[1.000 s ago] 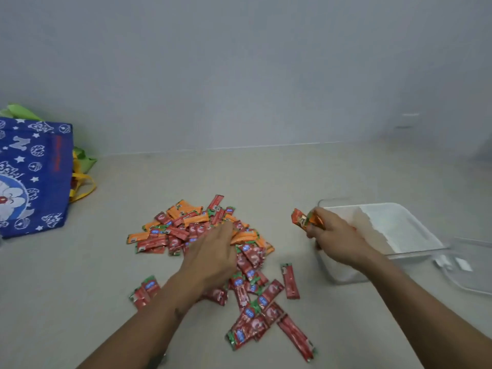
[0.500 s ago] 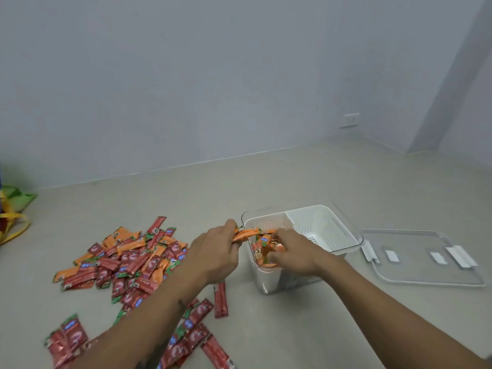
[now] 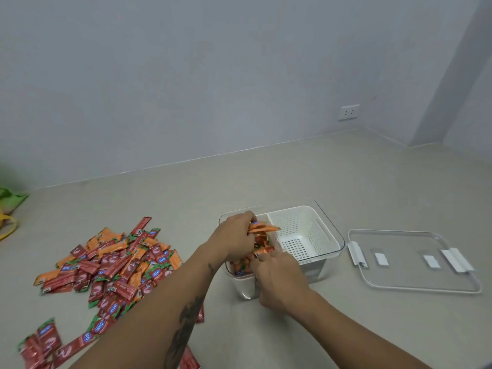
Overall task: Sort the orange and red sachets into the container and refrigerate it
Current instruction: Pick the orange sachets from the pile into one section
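A gray wall (image 3: 213, 75) stands behind a wide tan floor (image 3: 266, 328), and a white socket (image 3: 349, 112) sits low on the wall at the right. A clear lid (image 3: 414, 262) lies flat on the floor just right of the box (image 3: 336, 235), with its long side running left to right. A bit of green and yellow bag (image 3: 8, 206) shows at the far left edge. The box is clear, its long side runs left to right, and a white basket (image 3: 303, 230) with small holes fills its right part. A big pile of sachets (image 3: 114, 265) lies on the floor left of the box, red ones and orange ones pointing every which way. The left part of the box is full of more sachets. The left hand (image 3: 234, 235) grips a bunch of orange sachets over that part, their ends pointing right. The right hand (image 3: 277, 275) is at the near edge of the box, its fingers curled on sachets there.
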The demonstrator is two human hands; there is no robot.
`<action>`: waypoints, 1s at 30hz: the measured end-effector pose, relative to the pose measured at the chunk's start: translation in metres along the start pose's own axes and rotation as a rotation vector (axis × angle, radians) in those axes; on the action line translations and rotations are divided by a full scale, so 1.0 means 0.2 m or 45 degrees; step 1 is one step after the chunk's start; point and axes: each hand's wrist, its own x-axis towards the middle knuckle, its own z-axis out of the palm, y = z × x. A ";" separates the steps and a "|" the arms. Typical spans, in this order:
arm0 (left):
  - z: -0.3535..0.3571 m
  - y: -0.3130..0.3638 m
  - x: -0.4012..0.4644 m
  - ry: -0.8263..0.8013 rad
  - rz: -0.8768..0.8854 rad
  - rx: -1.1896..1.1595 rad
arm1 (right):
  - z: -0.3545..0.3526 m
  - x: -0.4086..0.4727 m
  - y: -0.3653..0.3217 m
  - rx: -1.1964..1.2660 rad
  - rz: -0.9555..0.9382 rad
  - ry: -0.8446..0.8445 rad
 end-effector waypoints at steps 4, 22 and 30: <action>0.04 -0.07 0.03 -0.092 0.047 0.349 | 0.02 0.00 0.00 -0.017 0.026 -0.001; -0.13 -0.39 -0.37 0.251 0.270 0.157 | -0.06 -0.02 -0.08 0.302 0.205 0.034; -0.24 -0.80 -0.63 0.192 0.032 0.112 | -0.19 0.19 -0.44 0.732 0.054 0.207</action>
